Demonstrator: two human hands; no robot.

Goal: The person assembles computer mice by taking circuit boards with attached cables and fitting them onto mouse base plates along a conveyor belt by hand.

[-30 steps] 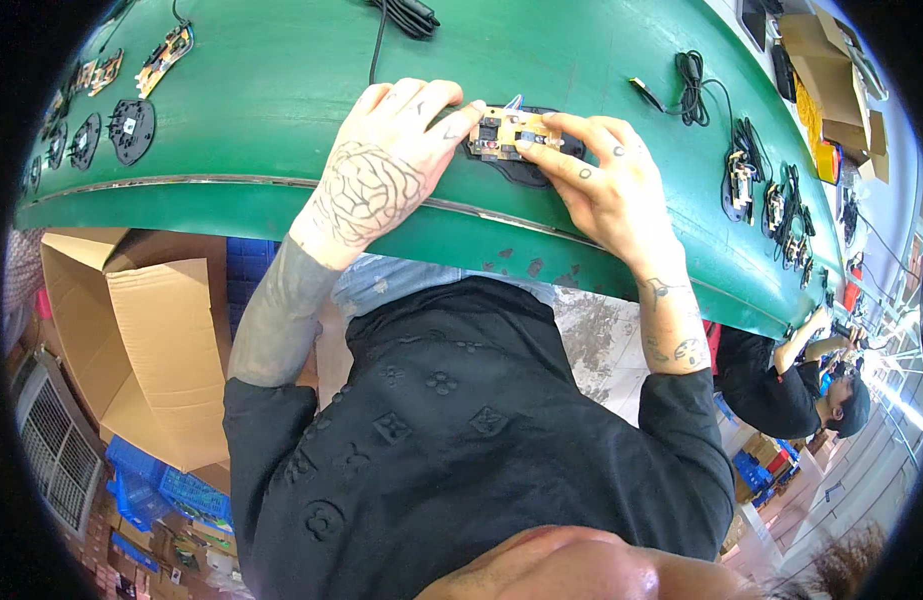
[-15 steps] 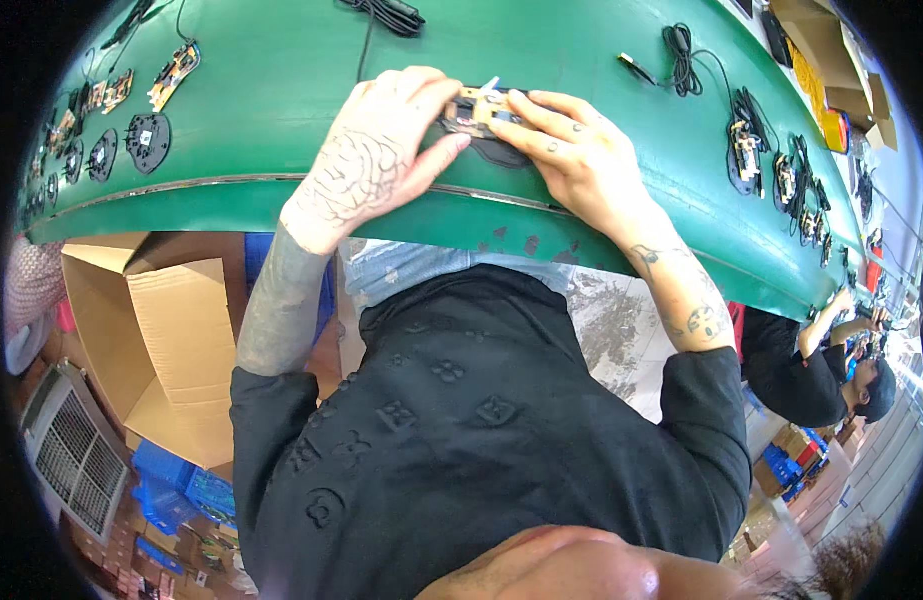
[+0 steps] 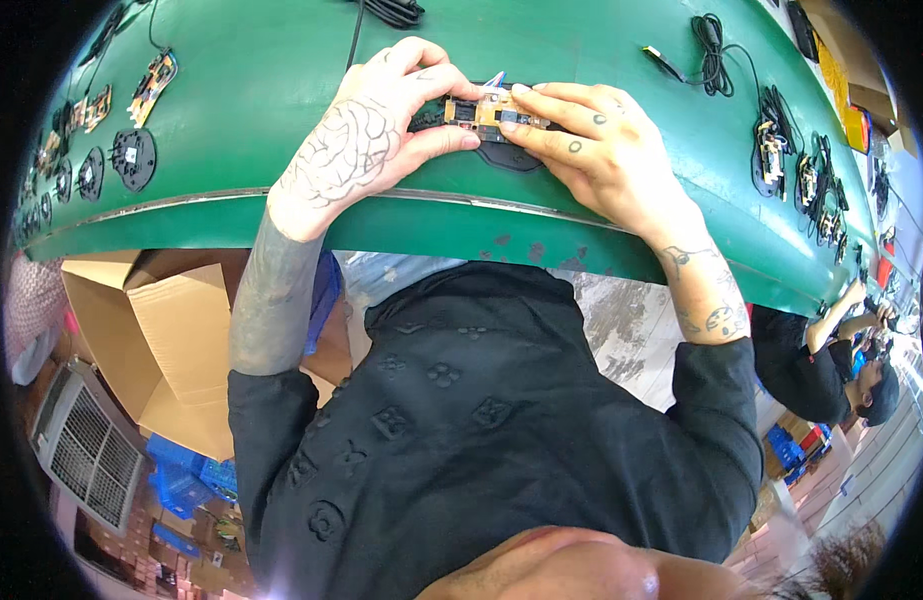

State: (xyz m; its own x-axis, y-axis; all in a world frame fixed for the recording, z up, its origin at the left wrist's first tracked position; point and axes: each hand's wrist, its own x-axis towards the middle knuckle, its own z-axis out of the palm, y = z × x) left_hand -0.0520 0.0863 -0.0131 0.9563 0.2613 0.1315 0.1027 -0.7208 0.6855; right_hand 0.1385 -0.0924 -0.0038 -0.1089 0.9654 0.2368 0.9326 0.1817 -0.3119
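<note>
A tan circuit board (image 3: 489, 113) lies over a black plastic mouse base (image 3: 511, 158) on the green table, with thin coloured wires (image 3: 494, 79) sticking up at its far edge. My left hand (image 3: 366, 135) pinches the board's left end, thumb on the near side and fingers on the far side. From the right, my right hand (image 3: 616, 150) holds the other end, its index and middle fingertips laid on the board. The right thumb is hidden beneath that hand. How far the board sits down in the base I cannot tell.
Several black bases (image 3: 133, 160) and circuit boards (image 3: 153, 88) line the table's left. A coiled black cable (image 3: 714, 55) and cabled assemblies (image 3: 771, 160) lie at right. Below the table's edge stands an open cardboard box (image 3: 186, 330). A co-worker (image 3: 811, 365) sits farther right.
The board shows more plainly between my hands. My left fingers are bent higher at its far side, and my right hand has shifted slightly right. The whole view has shifted a little.
</note>
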